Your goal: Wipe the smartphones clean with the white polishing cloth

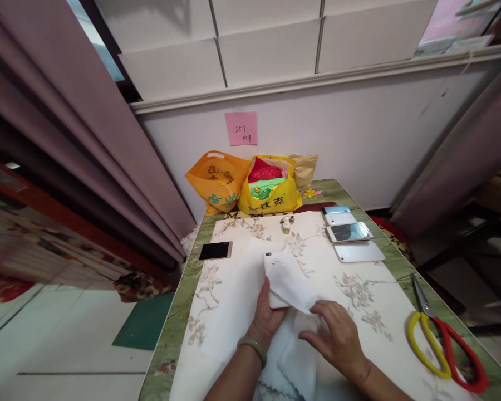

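Note:
My left hand (pixel 268 312) is wrapped round the lower end of a white phone (pixel 268 266), its back up and its camera at the top left corner. A thin white cloth (pixel 290 278) lies across much of the phone's back. With curled fingers, my right hand (pixel 337 337) grips the cloth's lower right edge. Under both hands, a pale cloth with a dark scalloped edge (pixel 292 356) hangs over the near part of the table, partly hidden by my forearms.
Phones lie at the right, a silver one (pixel 349 232) among them; a dark-screened phone (pixel 215 250) is at left. Scissors (pixel 426 306) rest near the right edge. Behind stand an orange bag (pixel 217 178), a yellow bag (pixel 271 200) and a small bottle (pixel 286 225) on the flowered tablecloth (pixel 359 289).

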`<action>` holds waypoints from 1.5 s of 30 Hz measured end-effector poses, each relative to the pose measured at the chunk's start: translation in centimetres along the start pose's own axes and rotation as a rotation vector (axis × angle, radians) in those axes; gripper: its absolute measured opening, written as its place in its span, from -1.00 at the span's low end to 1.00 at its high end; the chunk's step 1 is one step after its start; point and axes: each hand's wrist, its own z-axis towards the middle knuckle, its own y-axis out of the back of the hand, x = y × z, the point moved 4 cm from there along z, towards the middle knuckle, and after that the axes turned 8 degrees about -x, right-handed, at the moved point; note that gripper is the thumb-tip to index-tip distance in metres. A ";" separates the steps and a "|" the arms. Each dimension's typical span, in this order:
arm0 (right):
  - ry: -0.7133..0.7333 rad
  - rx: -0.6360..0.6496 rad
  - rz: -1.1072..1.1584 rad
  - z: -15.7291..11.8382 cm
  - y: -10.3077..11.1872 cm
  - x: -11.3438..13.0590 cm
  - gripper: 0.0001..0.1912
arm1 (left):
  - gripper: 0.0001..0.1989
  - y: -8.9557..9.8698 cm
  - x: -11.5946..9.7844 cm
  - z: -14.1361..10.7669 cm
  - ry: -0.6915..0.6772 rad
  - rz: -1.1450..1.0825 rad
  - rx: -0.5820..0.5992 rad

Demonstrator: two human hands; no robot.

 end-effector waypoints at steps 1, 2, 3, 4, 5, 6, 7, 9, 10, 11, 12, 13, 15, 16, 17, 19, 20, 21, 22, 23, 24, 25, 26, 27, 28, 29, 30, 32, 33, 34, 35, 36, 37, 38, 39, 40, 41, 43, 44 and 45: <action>-0.086 -0.001 -0.041 -0.7 0.0 -0.3 -0.51 | -0.53 0.2 0.2 0.1 -0.001 0.020 -0.042; -0.179 0.006 -0.081 -1.3 0.0 -0.6 -0.49 | -0.54 0.4 0.3 0.2 0.001 0.039 -0.082; -0.268 0.025 -0.117 -1.7 -0.1 -0.8 -0.47 | -0.54 0.6 0.4 0.4 -0.003 0.051 -0.118; -0.344 0.056 -0.145 -1.9 -0.4 -0.9 -0.47 | -0.55 0.8 0.4 0.5 -0.009 0.053 -0.143; -0.401 0.093 -0.166 -2.0 -0.6 -0.9 -0.46 | -0.56 0.8 0.4 0.6 -0.017 0.045 -0.159; -0.438 0.130 -0.180 -1.9 -0.9 -0.8 -0.45 | -0.57 0.9 0.4 0.7 -0.026 0.032 -0.167; -0.461 0.160 -0.191 -1.8 -1.2 -0.7 -0.44 | -0.58 0.9 0.3 0.8 -0.030 0.020 -0.170; -0.481 0.199 -0.209 -1.5 -1.8 -0.4 -0.42 | -0.59 0.9 0.3 0.8 -0.037 0.000 -0.173; -0.486 0.211 -0.216 -1.4 -2.0 -0.4 -0.44 | -0.59 0.8 0.2 0.8 -0.036 -0.005 -0.173; -0.489 0.220 -0.219 -1.3 -2.2 -0.4 -0.47 | -0.60 0.8 0.2 0.8 -0.036 -0.007 -0.172; -0.490 0.227 -0.215 -1.3 -2.3 -0.4 -0.51 | -0.60 0.8 0.2 0.8 -0.038 -0.009 -0.169; -0.486 0.235 -0.203 -1.3 -2.4 -0.4 -0.56 | -0.60 0.7 0.2 0.8 -0.043 -0.014 -0.164; -0.462 0.243 -0.150 -1.4 -2.2 -0.4 -0.61 | -0.61 0.6 0.2 0.8 -0.047 -0.028 -0.155; -0.442 0.241 -0.111 -1.4 -1.9 -0.4 -0.57 | -0.61 0.6 0.2 0.8 -0.045 -0.036 -0.152; -0.422 0.242 -0.068 -1.5 -1.5 -0.4 -0.50 | -0.61 0.6 0.2 0.8 -0.040 -0.043 -0.148; -0.393 0.264 0.022 -1.9 -0.2 -0.6 -0.37 | -0.61 0.6 0.2 0.8 -0.032 -0.049 -0.143; -0.389 0.287 0.061 -2.3 0.6 -0.9 -0.33 | -0.61 0.7 0.1 0.9 -0.030 -0.052 -0.142; -0.393 0.314 0.090 -2.7 1.5 -1.2 -0.32 | -0.60 0.8 0.1 0.9 -0.029 -0.054 -0.143; -0.402 0.337 0.106 -3.1 2.5 -1.7 -0.32 | -0.60 0.8 0.1 0.9 -0.029 -0.056 -0.146; -0.410 0.358 0.106 -3.4 3.4 -2.2 -0.33 | -0.59 0.9 0.0 0.9 -0.029 -0.056 -0.147; -0.414 0.369 0.092 -3.7 4.3 -2.7 -0.34 | -0.59 1.0 0.0 0.9 -0.029 -0.055 -0.149; -0.417 0.374 0.071 -3.7 5.1 -3.3 -0.36 | -0.59 1.0 0.0 0.9 -0.030 -0.053 -0.148; -0.423 0.375 0.054 -3.5 5.8 -3.7 -0.40 | -0.59 1.0 -0.1 0.9 -0.030 -0.049 -0.146; -0.434 0.369 0.050 -3.1 6.1 -4.1 -0.45 | -0.59 0.9 -0.1 0.9 -0.027 -0.043 -0.145; -0.446 0.352 0.062 -2.4 6.2 -4.4 -0.52 | -0.60 0.9 -0.1 0.9 -0.022 -0.037 -0.144; -0.458 0.332 0.091 -1.4 6.0 -4.5 -0.59 | -0.60 0.8 0.0 0.8 -0.016 -0.031 -0.141; -0.467 0.302 0.134 -0.2 5.4 -4.4 -0.66 | -0.60 0.7 0.0 0.8 -0.014 -0.027 -0.135; -0.407 0.264 0.212 2.5 3.3 -3.6 -0.75 | -0.58 0.4 0.1 0.7 -0.009 -0.023 -0.102; -0.353 0.237 0.245 3.8 2.0 -3.0 -0.76 | -0.56 0.3 0.2 0.6 -0.005 -0.021 -0.074; -0.297 0.221 0.272 4.9 0.6 -2.3 -0.76 | -0.54 0.2 0.2 0.5 -0.001 -0.019 -0.043; -0.249 0.224 0.291 5.7 -0.9 -1.7 -0.75 | -0.52 0.1 0.2 0.4 0.001 -0.019 -0.017; -0.212 0.226 0.285 6.2 -2.3 -1.1 -0.75 | -0.51 0.1 0.2 0.3 -0.001 -0.020 -0.002; -0.155 0.234 0.261 6.5 -3.6 -0.6 -0.74 | -0.50 0.2 0.2 0.2 -0.006 -0.024 0.003; -0.097 0.256 0.231 6.6 -4.7 -0.1 -0.73 | -0.52 0.4 0.1 0.2 -0.018 -0.030 -0.004; -0.043 0.278 0.199 6.6 -5.6 0.2 -0.74 | -0.55 0.6 0.1 0.3 -0.026 -0.035 -0.020; 0.003 0.304 0.171 6.5 -6.4 0.5 -0.77 | -0.60 0.8 0.0 0.4 -0.024 -0.034 -0.036; 0.032 0.324 0.151 6.4 -7.1 0.6 -0.80 | -0.64 0.9 0.0 0.5 -0.013 -0.030 -0.047; 0.034 0.327 0.120 6.8 -7.9 0.3 -0.83 | -0.72 0.9 0.1 0.7 0.015 -0.028 -0.049; 0.014 0.308 0.101 7.3 -8.2 0.0 -0.83 | -0.74 0.7 0.1 0.8 0.019 -0.033 -0.045; -0.012 0.277 0.076 7.9 -8.4 -0.4 -0.82 | -0.74 0.5 0.1 0.9 0.019 -0.042 -0.035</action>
